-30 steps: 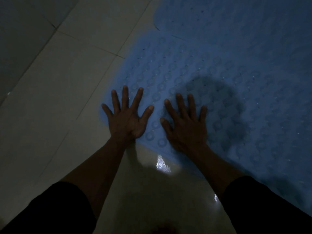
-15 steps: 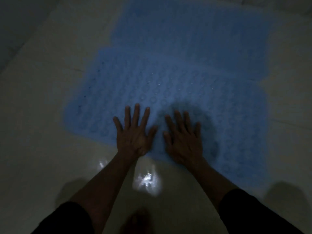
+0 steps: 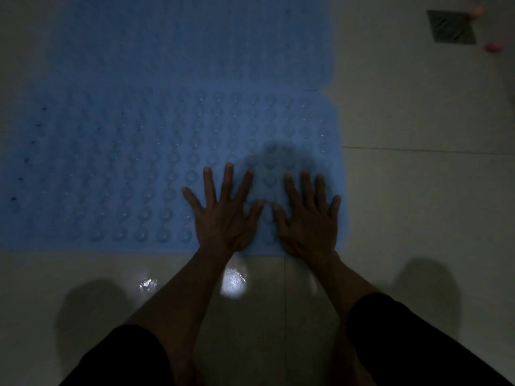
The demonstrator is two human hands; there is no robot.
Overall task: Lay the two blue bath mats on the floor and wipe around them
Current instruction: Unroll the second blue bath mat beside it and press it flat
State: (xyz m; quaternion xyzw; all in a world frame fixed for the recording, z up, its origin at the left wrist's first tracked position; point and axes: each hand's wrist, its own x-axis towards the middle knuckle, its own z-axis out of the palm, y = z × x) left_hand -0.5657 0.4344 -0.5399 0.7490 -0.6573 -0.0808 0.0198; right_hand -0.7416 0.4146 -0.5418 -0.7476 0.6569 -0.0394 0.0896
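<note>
Place: home bathroom, dimly lit.
Floor: pale glazed floor tiles (image 3: 418, 218) with grout lines, wet sheen near the bottom.
Drain: square floor drain (image 3: 451, 27), top right.
Mats: two blue suction-cup bath mats (image 3: 125, 176) lying flat.

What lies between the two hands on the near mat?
Only bare near mat lies between left hand and right hand, as the head view shows.

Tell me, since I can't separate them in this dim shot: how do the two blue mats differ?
The near mat lies under both hands, left hand and right hand; the far mat is untouched. The near mat's raised bumps show clearly; the far mat's look blurred. Both are blue, flat and edge to edge.
</note>
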